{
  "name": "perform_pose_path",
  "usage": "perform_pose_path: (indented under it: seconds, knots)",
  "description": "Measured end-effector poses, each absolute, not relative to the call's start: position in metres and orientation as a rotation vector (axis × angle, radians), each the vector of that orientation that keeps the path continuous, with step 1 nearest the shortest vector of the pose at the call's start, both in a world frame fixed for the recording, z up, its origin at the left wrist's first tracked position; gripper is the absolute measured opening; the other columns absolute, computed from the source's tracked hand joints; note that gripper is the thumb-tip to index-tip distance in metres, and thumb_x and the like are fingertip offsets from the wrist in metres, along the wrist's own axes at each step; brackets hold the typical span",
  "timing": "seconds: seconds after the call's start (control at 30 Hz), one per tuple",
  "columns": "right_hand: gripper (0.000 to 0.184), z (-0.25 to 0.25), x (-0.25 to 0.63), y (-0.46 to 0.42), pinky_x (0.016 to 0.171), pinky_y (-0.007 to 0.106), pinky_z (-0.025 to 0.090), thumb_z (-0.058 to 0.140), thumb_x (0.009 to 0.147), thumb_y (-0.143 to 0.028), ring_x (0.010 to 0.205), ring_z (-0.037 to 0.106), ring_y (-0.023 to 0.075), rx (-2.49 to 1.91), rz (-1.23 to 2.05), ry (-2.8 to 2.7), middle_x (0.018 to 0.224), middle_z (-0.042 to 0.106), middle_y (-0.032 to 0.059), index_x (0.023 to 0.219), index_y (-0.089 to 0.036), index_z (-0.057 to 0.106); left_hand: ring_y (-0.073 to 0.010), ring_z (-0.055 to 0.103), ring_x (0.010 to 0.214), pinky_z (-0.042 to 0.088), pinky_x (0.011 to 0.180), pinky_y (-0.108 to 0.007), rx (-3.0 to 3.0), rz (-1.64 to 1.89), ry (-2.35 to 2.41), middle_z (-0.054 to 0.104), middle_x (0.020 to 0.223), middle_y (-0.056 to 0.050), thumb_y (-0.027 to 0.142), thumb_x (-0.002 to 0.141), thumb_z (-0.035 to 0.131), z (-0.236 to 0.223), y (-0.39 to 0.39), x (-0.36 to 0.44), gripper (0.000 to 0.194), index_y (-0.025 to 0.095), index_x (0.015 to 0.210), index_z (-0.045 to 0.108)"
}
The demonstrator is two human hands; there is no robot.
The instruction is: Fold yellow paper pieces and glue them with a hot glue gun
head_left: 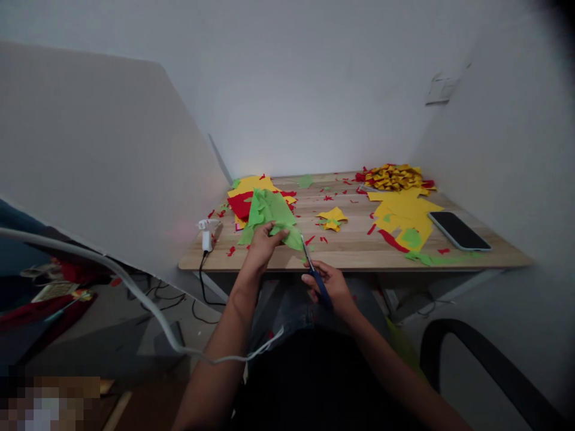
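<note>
My left hand (266, 240) pinches a sheet of thin green paper (272, 208), which looks creased and partly folded. In my right hand (331, 287) is a pair of scissors (313, 270) with dark blue handles, pointing up and away from me. The blade tips reach the right corner of the green paper; whether they are cutting into it I cannot tell. Beneath and behind the green sheet lie red paper (239, 205) and yellow paper (252, 183). A small yellow star-like cutout (333, 216) with green bits rests to the right of the paper.
Yellow sheets (404, 211) lie on the right of the wooden table (359, 261), with a heap of folded yellow and red pieces (395, 178) behind. A phone (459, 230) lies at the right edge. A white charger (206, 238) with a black cable sits left. Red scraps are scattered about.
</note>
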State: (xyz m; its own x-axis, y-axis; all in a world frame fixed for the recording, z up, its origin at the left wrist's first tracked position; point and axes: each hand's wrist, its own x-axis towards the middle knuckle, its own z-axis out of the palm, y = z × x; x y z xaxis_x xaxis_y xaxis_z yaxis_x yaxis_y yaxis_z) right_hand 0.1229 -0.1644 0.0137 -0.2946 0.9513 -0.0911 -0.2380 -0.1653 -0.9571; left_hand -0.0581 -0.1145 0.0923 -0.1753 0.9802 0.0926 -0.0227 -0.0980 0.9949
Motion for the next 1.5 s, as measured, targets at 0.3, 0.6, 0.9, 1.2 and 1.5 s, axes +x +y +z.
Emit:
perform_pose_path:
  seconds: [0.3, 0.6, 0.9, 1.2, 1.5]
  knots:
    - [0.055, 0.023, 0.124, -0.172, 0.050, 0.021, 0.051, 0.081, 0.066, -0.060, 0.056, 0.058, 0.0086, -0.926, 1.692, -1.170, 0.074, 0.060, -0.0049, 0.099, -0.022, 0.060, -0.0061, 0.044, 0.048, 0.037, 0.049, -0.018, 1.091, 1.587, 1.242, 0.051, 0.056, 0.010, 0.036, 0.056, 0.087, 0.089, -0.106, -0.048, 0.063, 0.014, 0.111, 0.066]
    - [0.061, 0.022, 0.122, -0.172, 0.039, 0.022, 0.046, 0.084, 0.061, -0.060, 0.044, 0.054, 0.0084, -0.993, 1.638, -1.218, 0.068, 0.058, -0.0061, 0.100, -0.019, 0.061, -0.0071, 0.047, 0.047, 0.035, 0.049, -0.018, 1.176, 1.517, 1.226, 0.051, 0.051, 0.010, 0.033, 0.058, 0.087, 0.095, -0.115, -0.041, 0.059, 0.013, 0.110, 0.067]
    - [0.054, 0.022, 0.125, -0.170, 0.046, 0.021, 0.047, 0.079, 0.066, -0.061, 0.051, 0.057, 0.0091, -0.989, 1.579, -1.235, 0.072, 0.059, -0.0052, 0.097, -0.023, 0.058, -0.0154, 0.063, 0.057, 0.052, 0.059, -0.027, 1.144, 1.458, 1.190, 0.066, 0.063, 0.002, 0.043, 0.067, 0.076, 0.088, -0.111, -0.043, 0.055, 0.015, 0.112, 0.059]
    - [0.059, 0.024, 0.129, -0.166, 0.044, 0.024, 0.048, 0.085, 0.060, -0.058, 0.049, 0.056, 0.0108, -1.050, 1.583, -1.262, 0.068, 0.059, -0.0045, 0.099, -0.021, 0.062, -0.0097, 0.049, 0.048, 0.042, 0.053, -0.022, 1.227, 1.333, 1.168, 0.052, 0.050, 0.009, 0.031, 0.068, 0.074, 0.091, -0.114, -0.044, 0.050, 0.011, 0.113, 0.066]
    - [0.067, 0.022, 0.127, -0.167, 0.039, 0.023, 0.049, 0.087, 0.053, -0.060, 0.045, 0.056, 0.0097, -1.100, 1.555, -1.242, 0.066, 0.059, -0.0055, 0.101, -0.019, 0.065, -0.0062, 0.032, 0.044, 0.027, 0.046, -0.019, 1.233, 1.348, 1.167, 0.038, 0.049, 0.012, 0.025, 0.067, 0.069, 0.086, -0.109, -0.043, 0.048, 0.011, 0.113, 0.071]
